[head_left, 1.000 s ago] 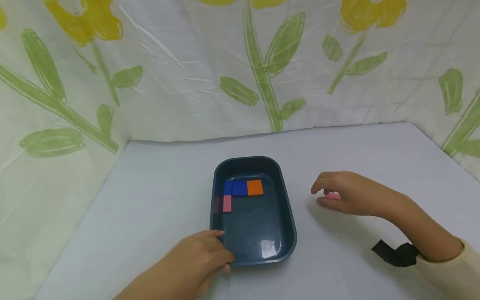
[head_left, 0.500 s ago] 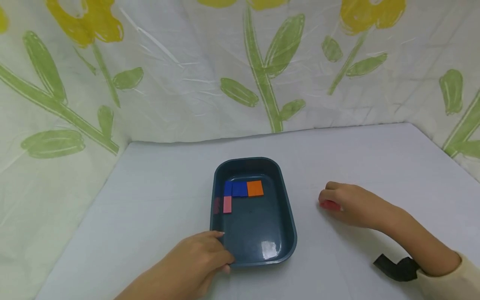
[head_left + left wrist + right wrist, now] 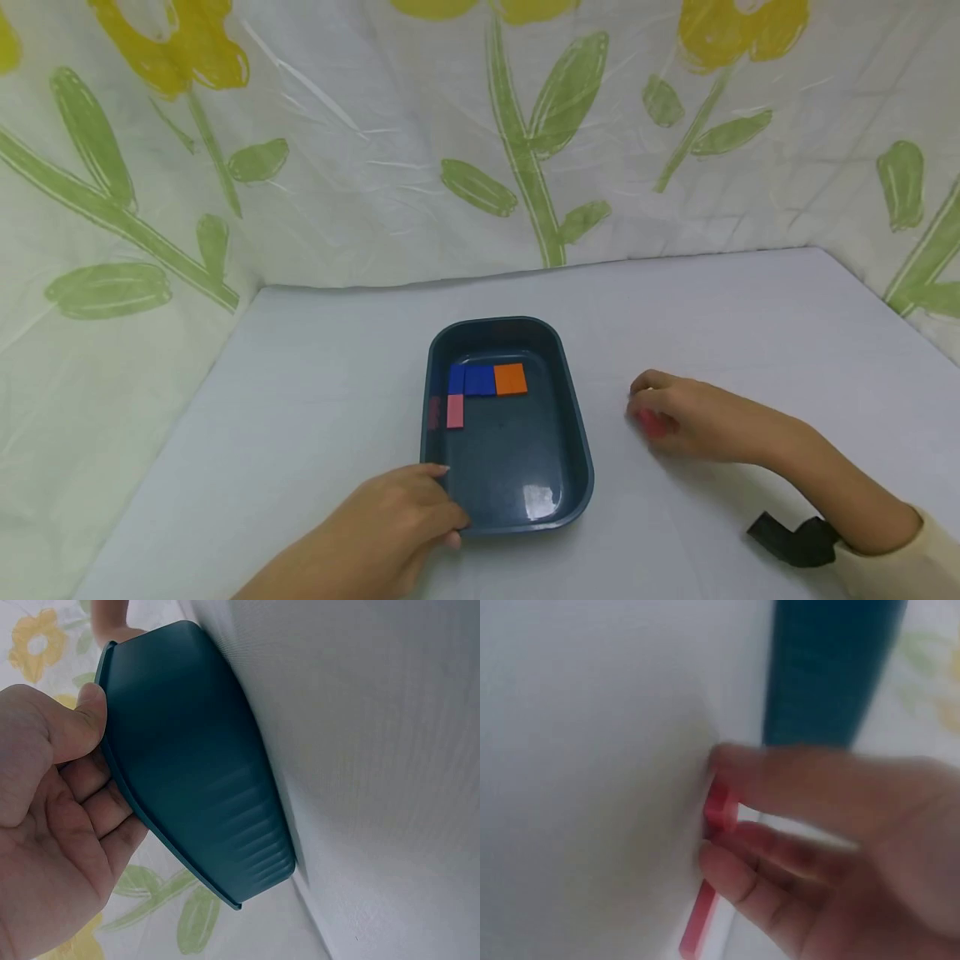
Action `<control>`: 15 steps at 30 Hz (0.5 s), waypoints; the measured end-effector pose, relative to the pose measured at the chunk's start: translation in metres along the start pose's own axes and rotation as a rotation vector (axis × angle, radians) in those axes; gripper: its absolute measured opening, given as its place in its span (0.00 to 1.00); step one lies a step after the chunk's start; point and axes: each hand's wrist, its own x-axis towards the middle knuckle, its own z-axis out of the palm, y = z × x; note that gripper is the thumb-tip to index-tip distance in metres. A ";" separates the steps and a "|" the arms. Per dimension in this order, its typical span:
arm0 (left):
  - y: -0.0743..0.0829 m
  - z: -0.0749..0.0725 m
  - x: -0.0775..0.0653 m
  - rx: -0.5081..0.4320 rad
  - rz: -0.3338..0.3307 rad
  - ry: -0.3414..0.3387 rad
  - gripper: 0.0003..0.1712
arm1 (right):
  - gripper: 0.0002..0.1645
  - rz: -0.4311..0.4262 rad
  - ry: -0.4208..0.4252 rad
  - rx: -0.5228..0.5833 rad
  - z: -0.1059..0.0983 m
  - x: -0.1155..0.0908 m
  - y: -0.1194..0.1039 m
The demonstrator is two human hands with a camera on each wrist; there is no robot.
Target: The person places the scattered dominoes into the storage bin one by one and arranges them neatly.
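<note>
My left hand (image 3: 393,521) grips the near-left corner of a dark teal tray (image 3: 583,467). In the left wrist view, the thumb presses the outer wall and the fingers go over the rim. Flat blue (image 3: 480,381), orange (image 3: 511,378) and pink (image 3: 455,411) tiles lie inside, along its far and left part. Right of the tray, my right hand (image 3: 708,417) pinches a red tile (image 3: 652,423) low at the table surface. In the right wrist view, a red strip (image 3: 699,922) shows past the fingers; whether it is a separate tile I cannot tell.
A white-covered table (image 3: 322,392) surrounds the tray. Behind it and at both sides hangs a pale curtain (image 3: 352,208) with painted flowers. A black strap (image 3: 797,540) hangs off the right sleeve (image 3: 892,554).
My right hand has come slightly nearer and lower, from a wider grasp over a pink-red piece to a pinch on the red tile. Left hand and tray stay put.
</note>
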 end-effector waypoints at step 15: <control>-0.001 0.000 0.000 0.002 -0.004 -0.022 0.03 | 0.20 -0.069 0.011 -0.029 0.000 0.000 0.001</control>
